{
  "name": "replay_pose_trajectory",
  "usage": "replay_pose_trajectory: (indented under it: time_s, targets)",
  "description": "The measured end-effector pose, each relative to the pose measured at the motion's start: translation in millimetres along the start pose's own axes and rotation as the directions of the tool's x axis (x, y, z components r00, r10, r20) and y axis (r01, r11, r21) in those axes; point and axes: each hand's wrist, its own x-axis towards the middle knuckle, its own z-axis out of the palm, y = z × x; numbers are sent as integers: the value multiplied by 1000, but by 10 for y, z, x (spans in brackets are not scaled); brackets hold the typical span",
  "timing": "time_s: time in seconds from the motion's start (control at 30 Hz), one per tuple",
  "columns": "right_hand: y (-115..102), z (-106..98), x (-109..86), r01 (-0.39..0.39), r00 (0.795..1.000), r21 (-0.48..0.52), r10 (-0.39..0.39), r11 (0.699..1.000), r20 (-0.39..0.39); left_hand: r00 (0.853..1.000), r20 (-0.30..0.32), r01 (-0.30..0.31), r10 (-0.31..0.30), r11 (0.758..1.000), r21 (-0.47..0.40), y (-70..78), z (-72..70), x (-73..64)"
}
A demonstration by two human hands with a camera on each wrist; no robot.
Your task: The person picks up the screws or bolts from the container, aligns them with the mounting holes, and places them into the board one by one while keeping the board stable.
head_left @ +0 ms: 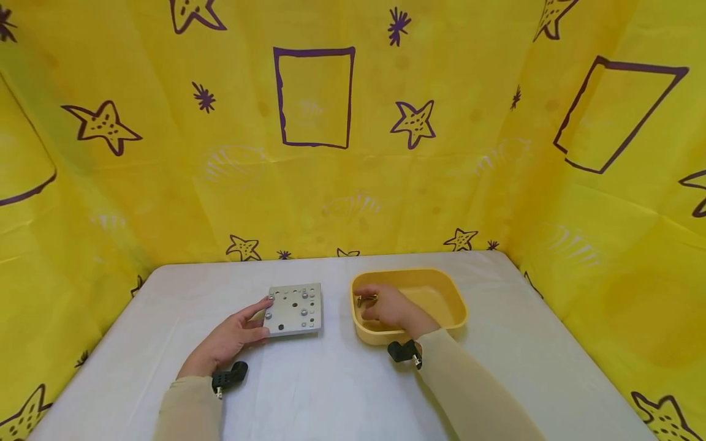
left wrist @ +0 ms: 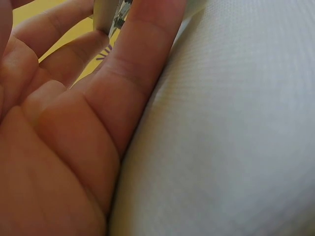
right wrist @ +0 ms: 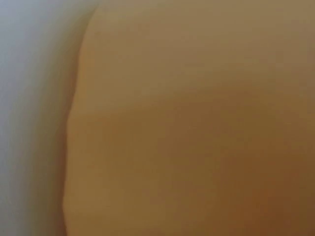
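Observation:
A square, light grey metal plate (head_left: 296, 311) with several holes and silver bolts lies on the table. My left hand (head_left: 234, 335) grips its left side, fingers at the upper left edge and thumb at the lower left corner. In the left wrist view, a strip of the plate (left wrist: 104, 14) shows between fingers and thumb. My right hand (head_left: 390, 306) reaches into the left part of a yellow plastic bin (head_left: 462, 315). Its index finger and thumb stand apart around a few small brass-coloured screws (head_left: 366, 299). The bin's wall (right wrist: 172, 147) fills most of the blurred right wrist view.
A white cloth (head_left: 353, 392) covers the table. Yellow sheets (head_left: 353, 184) printed with starfish hang behind the table and along both sides. The bin stands to the right of the plate, with a strip of cloth between them.

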Motion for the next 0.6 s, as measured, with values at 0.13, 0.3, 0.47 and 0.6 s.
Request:
replay_pose_trajectory:
  time_s: [0.13, 0.3, 0.47, 0.6]
  targets:
    - [-23, 1, -7, -9, 1000, -55, 10, 998, 7, 1000, 7, 3, -3, 1000, 6, 4, -4, 5]
    - [-22, 8, -2, 2, 1000, -132, 1, 991, 19, 1000, -5, 12, -11, 1000, 20, -6, 4, 5]
    - [-16, 19, -8, 37, 999, -226, -27, 973, 45, 1000, -3, 7, -7, 1000, 11, -1, 20, 2]
    - [-14, 24, -8, 61, 997, -301, -43, 952, 68, 1000, -6, 11, -11, 1000, -8, 2, 31, 2]
